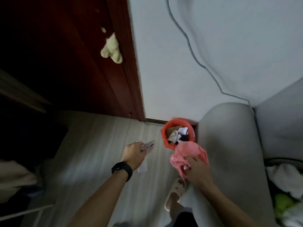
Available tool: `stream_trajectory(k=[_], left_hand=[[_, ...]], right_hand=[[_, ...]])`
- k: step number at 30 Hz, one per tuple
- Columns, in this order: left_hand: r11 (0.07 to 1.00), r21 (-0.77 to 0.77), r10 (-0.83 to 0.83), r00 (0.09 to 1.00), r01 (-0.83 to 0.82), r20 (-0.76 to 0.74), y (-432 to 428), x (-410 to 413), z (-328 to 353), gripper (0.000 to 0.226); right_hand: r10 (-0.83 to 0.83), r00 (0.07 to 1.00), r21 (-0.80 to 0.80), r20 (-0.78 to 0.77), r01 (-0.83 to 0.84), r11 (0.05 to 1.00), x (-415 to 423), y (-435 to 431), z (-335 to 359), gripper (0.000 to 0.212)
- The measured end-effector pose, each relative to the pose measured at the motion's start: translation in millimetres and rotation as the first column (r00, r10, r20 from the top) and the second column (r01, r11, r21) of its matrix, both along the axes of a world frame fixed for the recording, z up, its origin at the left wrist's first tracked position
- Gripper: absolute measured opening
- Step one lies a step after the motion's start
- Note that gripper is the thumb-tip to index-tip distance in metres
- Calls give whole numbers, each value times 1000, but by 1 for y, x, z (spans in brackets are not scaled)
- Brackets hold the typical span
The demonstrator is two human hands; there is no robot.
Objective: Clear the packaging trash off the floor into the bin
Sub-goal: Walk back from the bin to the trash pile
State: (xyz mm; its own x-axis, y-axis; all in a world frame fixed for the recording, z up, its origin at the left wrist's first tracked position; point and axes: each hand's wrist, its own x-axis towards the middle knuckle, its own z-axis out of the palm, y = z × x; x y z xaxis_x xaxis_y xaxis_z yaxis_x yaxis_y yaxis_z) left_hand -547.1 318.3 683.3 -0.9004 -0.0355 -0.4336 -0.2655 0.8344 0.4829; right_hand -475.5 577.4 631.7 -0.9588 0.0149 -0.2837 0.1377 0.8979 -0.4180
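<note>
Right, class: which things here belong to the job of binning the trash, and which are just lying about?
Job: bin; pink bag in the right hand; wrapper in the left hand.
Lying about: plush toy; cable; sofa.

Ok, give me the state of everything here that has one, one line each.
bin: open-topped, red liner, partly filled with paper scraps.
pink plastic bag: crumpled, held in the air beside the bin's near rim.
right hand: grips the pink plastic bag.
paper wrappers: off the floor, blurred, left of the bin.
left hand: grips the paper wrappers.
plush toy: hangs on the dark red door.
</note>
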Motion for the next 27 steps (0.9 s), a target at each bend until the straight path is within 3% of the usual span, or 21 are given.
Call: stream_trajectory(k=[6, 12, 18, 22, 24, 27], left_hand=[[996, 14, -85, 993, 84, 77, 91, -86, -118, 15], [974, -50, -216, 971, 222, 99, 149, -153, -293, 24], [900, -138, -409, 911, 413, 54, 173, -193, -439, 27], [794, -256, -562, 826, 551, 33, 181, -195, -503, 46], [712, -337, -634, 770, 616, 68, 182, -195, -523, 52], [504, -461, -747, 636, 731, 193, 183, -199, -551, 62]], right_hand=[[-64, 996, -37, 65, 66, 997, -112, 62, -100, 37], [-194, 976, -115, 102, 205, 972, -181, 90, -251, 29], [-228, 969, -134, 95, 239, 962, -226, 85, -371, 44], [-250, 965, -179, 82, 261, 949, -241, 79, -431, 53], [-157, 980, -108, 122, 171, 979, -242, 82, -458, 56], [-40, 964, 98, 264, 14, 995, -241, 88, -492, 59]])
